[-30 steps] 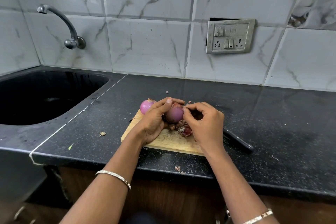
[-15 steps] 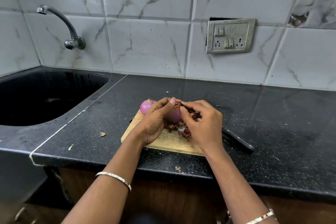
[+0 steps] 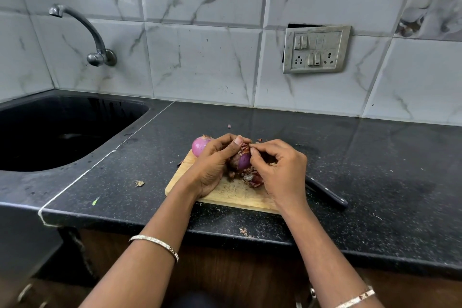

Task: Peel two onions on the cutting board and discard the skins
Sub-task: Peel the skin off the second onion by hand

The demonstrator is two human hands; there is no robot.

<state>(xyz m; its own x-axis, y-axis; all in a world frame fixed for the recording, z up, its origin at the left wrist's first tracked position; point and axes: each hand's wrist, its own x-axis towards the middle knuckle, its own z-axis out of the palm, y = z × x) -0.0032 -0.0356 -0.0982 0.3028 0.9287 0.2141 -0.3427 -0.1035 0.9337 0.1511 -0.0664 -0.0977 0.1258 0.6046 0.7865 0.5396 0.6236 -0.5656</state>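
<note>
My right hand (image 3: 282, 172) moved up to pinch the skin (image 3: 245, 149); my left hand (image 3: 212, 165) grips the onion (image 3: 242, 160) steady near the cutting board's (image 3: 225, 196) far edge.

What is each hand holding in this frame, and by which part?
The left hand grips the partly peeled onion around its body. The right hand pinches a flap of dry skin at the onion's top.

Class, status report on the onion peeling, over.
Left hand grips half-peeled onion; right hand pinches its skin. Second onion looks peeled, on cutting board. Knife lies aside.
</note>
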